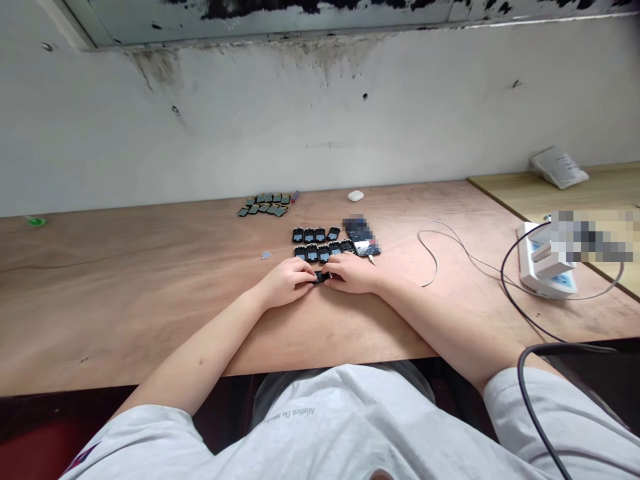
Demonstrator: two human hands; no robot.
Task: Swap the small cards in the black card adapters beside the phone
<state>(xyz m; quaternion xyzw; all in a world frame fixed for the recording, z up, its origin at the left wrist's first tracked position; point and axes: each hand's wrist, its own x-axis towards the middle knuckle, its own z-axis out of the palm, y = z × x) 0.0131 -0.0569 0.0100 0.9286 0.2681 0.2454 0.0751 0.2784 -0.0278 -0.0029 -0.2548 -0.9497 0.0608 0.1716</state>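
Between my two hands is a small black plastic housing [321, 277], low over the wooden table [165, 293]. My left hand [289, 280] pinches its left end with thumb and fingers. From the other side my right hand [350, 272] grips the right end, fingertips bent around it. Just beyond my fingers lie two rows of similar black housings [312, 253], several with a pale grey-blue square inside. The near row is partly covered by my right hand. To the left of these rows rests a small pale sheet piece [266, 255].
Farther back are several small green-grey boards [265, 203] beside a thin screwdriver-like tool [295, 197]. A phone [363, 237] with a white cable [435, 260] lies right of the housings. A white case [355, 195] sits behind. At right stands a power strip [545, 267] with a black cable [510, 280].
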